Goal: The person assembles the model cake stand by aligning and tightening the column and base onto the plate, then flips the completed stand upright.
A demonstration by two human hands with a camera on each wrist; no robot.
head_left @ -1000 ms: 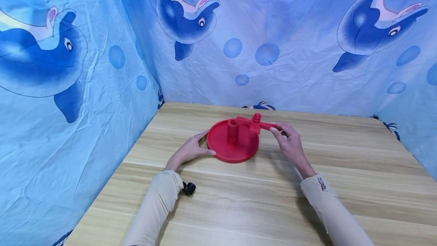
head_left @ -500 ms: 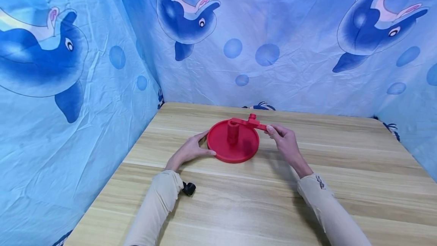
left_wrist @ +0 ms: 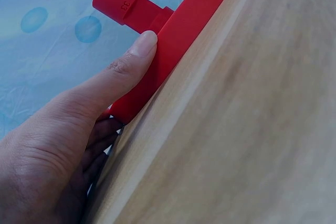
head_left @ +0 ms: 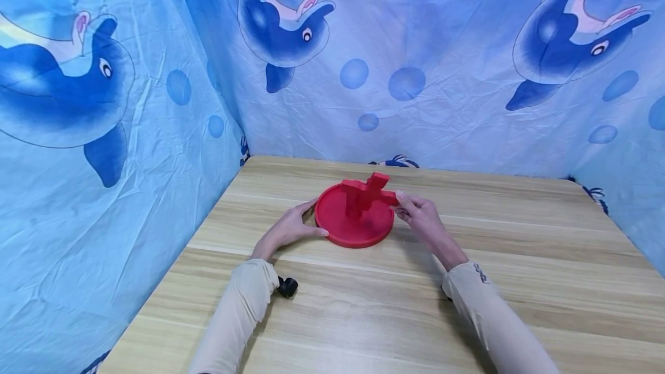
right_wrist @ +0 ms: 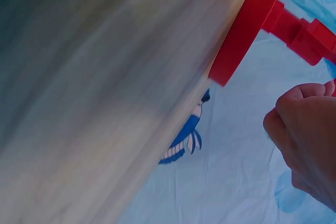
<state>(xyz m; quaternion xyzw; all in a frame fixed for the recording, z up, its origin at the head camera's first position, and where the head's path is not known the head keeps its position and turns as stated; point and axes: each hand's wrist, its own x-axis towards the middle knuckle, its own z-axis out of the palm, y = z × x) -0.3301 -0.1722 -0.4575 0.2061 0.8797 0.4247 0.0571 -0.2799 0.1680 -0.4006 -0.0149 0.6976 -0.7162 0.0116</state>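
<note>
While left hand (head_left: 290, 228) holds red base (head_left: 354, 241), right hand (head_left: 423, 223) pinches red crosspiece (head_left: 375, 190), over base.

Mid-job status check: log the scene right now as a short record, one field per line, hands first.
Left hand: grips the left edge of the red round base
Right hand: pinches one end of the red branched piece
Red post: stands at the middle of the red round base, marked "33"
Red branched piece: overlaps the red post in the head view; contact unclear
Table: wood-grained, under the red round base
Backdrop: blue, printed with dolphins
</note>
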